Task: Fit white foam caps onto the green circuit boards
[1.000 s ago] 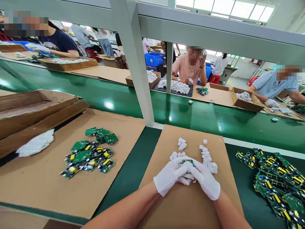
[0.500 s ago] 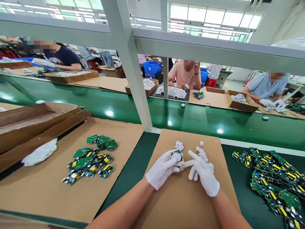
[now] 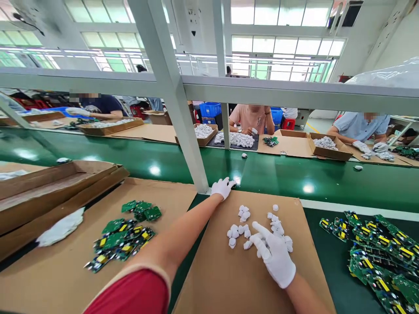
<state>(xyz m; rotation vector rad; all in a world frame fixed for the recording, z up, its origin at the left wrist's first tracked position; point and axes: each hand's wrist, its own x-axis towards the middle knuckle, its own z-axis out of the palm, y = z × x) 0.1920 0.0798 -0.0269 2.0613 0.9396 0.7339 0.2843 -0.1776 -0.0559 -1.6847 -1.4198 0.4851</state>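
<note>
My left hand (image 3: 223,188), in a white glove, is stretched out to the near edge of the green conveyor belt (image 3: 278,174), beside the foot of the grey post. Its fingers are closed over a small circuit board (image 3: 234,185), of which only a dark green edge shows. My right hand (image 3: 273,253), gloved too, hovers low over the cardboard sheet (image 3: 219,270) with its fingers apart. Small white lumps (image 3: 233,232) lie scattered in front of it, and one white lump (image 3: 248,245) is close to its fingertips. More white lumps (image 3: 276,224) lie behind the hand.
Green circuit boards (image 3: 376,248) with yellow parts are heaped at right, and another pile (image 3: 121,237) lies on the left cardboard. A cardboard tray (image 3: 55,192) and a white cloth-like item (image 3: 62,226) are further left. The grey post (image 3: 185,117) rises ahead. Co-workers sit across the belt.
My left hand has moved forward from the middle of the cardboard to the belt, taking the circuit board along. My right hand has shifted slightly down and left. The view has tilted up.
</note>
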